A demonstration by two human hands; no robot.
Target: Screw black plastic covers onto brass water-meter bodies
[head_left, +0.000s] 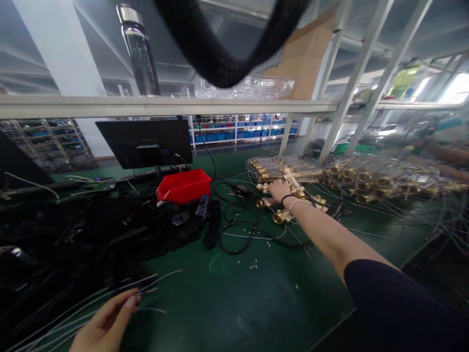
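Note:
My left hand (110,320), low at the left, is closed in a pinch of thumb and forefinger. Thin grey wires (78,313) run through it, their bare ends (170,275) sticking out to the right. Stretched out to the far right, my right hand (281,189) curls over a brass valve fitting (263,187) in a group of such pieces; its fingertips are hidden. Close beside it lie more brass fittings (282,216) and a long brass body (293,181). A black cable (234,252) loops on the green table (234,303) between my hands.
A red bin (185,187) stands before a monitor (144,144). Black parts (110,230) cover the left side. Wired brass fittings (366,181) are piled at right, near a co-worker's blurred arm (447,151). A shelf edge (220,106) crosses above; white bits (253,267) dot the table.

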